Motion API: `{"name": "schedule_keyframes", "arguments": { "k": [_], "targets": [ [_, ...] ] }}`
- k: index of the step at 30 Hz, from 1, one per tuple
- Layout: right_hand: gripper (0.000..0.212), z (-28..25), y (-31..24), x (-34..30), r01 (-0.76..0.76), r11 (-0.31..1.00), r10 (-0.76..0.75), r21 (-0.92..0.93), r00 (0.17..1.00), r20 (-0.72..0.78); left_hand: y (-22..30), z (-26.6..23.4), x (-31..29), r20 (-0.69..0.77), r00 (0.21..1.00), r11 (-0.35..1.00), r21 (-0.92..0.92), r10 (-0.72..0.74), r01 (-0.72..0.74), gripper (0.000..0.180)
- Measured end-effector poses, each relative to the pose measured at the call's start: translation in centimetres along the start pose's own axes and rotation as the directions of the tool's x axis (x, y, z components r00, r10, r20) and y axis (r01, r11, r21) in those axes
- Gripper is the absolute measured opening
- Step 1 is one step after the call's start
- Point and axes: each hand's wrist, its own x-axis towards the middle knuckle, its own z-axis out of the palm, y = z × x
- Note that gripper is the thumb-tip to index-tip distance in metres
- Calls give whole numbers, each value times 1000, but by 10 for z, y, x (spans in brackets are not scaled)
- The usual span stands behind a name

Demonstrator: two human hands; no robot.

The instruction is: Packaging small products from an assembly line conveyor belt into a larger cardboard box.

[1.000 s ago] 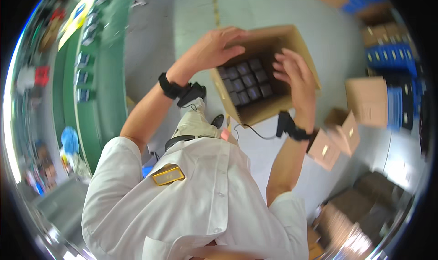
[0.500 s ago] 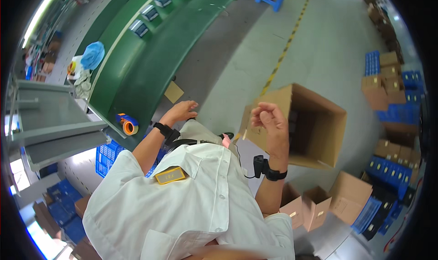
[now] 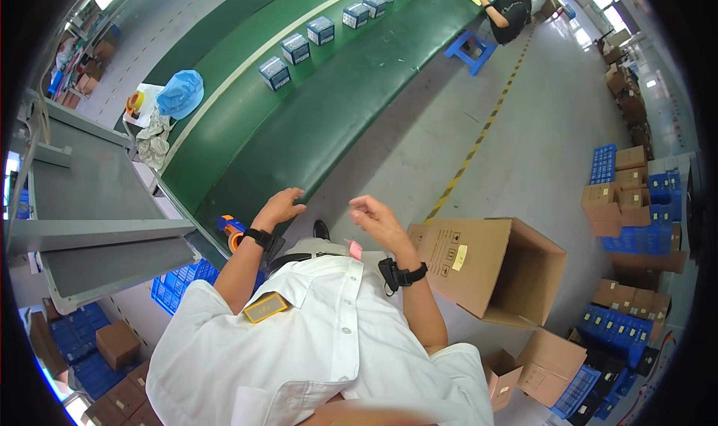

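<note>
My left hand (image 3: 281,206) reaches over the near edge of the green conveyor belt (image 3: 299,145) with its fingers stretched out and nothing in them. An orange and blue tape dispenser (image 3: 230,228) sits at the belt's corner, partly hidden behind my left forearm. To the right, my right hand (image 3: 379,220) is raised in front of my body, empty, with the fingers loosely bent and apart. Beside it stands a large brown carton (image 3: 456,258), its open mouth turned to the right. Several small blue and white boxes (image 3: 295,49) stand in a row along the belt.
A metal frame table (image 3: 97,224) borders the belt on the left, near a blue cap (image 3: 180,94) and a grey cloth (image 3: 155,139). Ahead are a blue stool (image 3: 471,50) and a co-worker (image 3: 512,14) at the belt. Stacked cartons (image 3: 606,201) and blue crates line the right.
My right hand has moved left, away from the carton and closer to my left hand. The view has shifted, so more of the belt, its boxes and a co-worker now show.
</note>
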Motion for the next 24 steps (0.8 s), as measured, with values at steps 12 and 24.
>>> {"name": "schedule_keyframes", "arguments": {
  "k": [12, 24],
  "targets": [
    [33, 27, -1, 110, 104, 954, -18, -282, 957, 291, -63, -25, -40, -145, 943, 936, -235, -299, 261, 60],
    [36, -42, -35, 276, 415, 694, -28, -589, 833, 553, -63, -98, 63, -580, 743, 933, -90, -334, 349, 86]
  ]
}}
